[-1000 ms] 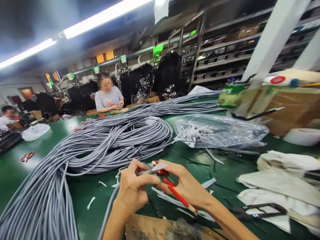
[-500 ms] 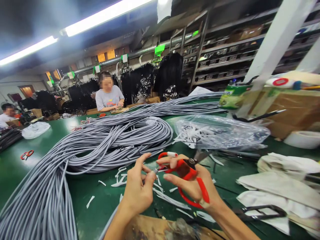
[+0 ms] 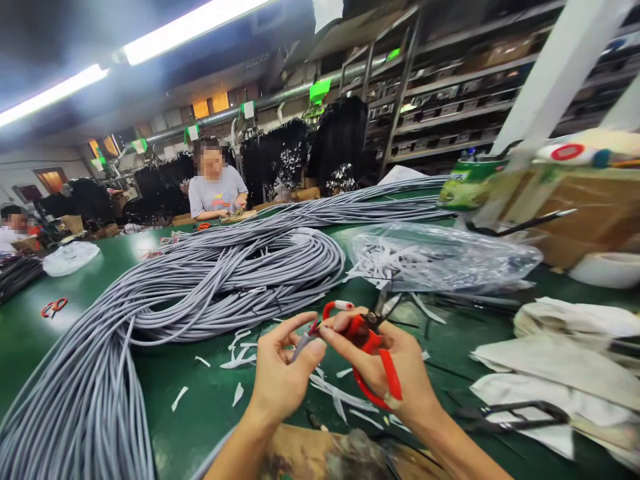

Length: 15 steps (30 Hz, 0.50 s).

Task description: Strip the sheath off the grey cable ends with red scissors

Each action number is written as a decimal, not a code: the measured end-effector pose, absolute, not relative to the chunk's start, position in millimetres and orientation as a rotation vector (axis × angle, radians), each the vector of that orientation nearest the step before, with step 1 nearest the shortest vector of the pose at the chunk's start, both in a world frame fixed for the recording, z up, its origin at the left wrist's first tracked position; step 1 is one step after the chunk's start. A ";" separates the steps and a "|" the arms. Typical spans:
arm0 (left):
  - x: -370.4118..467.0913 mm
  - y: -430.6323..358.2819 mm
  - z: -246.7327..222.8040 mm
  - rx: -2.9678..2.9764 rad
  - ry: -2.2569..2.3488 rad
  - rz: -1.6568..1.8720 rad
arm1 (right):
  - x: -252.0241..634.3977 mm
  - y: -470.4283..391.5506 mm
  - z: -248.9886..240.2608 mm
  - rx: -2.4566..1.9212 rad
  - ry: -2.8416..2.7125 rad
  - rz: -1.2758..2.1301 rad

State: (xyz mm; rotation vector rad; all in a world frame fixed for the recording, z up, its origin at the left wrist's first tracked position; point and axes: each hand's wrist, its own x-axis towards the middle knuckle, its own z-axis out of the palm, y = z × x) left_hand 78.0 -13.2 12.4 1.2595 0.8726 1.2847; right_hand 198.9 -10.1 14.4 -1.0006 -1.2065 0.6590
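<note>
The left hand's [image 3: 284, 377] grip pinches a grey, round-jacketed cable [image 3: 301, 348], presumably steadying its end; just beyond, the right hand's [image 3: 374, 371] fingertips pinch thin coloured wires [image 3: 313, 329]. Red-handled metal scissors [image 3: 392, 375] sit back in that palm, probably to spare its fingertips.

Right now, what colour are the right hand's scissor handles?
The scissor handles are mostly red; head view.

Bare hands [image 3: 286, 375], bare forearms [image 3: 453, 437]

Pale cloths [image 3: 560, 363], four o'clock; cardboard box [image 3: 585, 223], three; metal shelving [image 3: 475, 78], two; lit tube [image 3: 195, 28], eleven; white bag [image 3: 71, 259], nine.
</note>
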 end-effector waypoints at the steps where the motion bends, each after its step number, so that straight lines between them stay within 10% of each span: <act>1: 79.3 -13.3 12.0 1.248 0.885 1.336 | 197.7 -11.2 15.6 -1.002 -1.214 0.672; 15: 85.4 -10.8 14.4 0.800 0.825 1.453 | 194.6 -8.5 10.4 -1.035 -1.176 0.836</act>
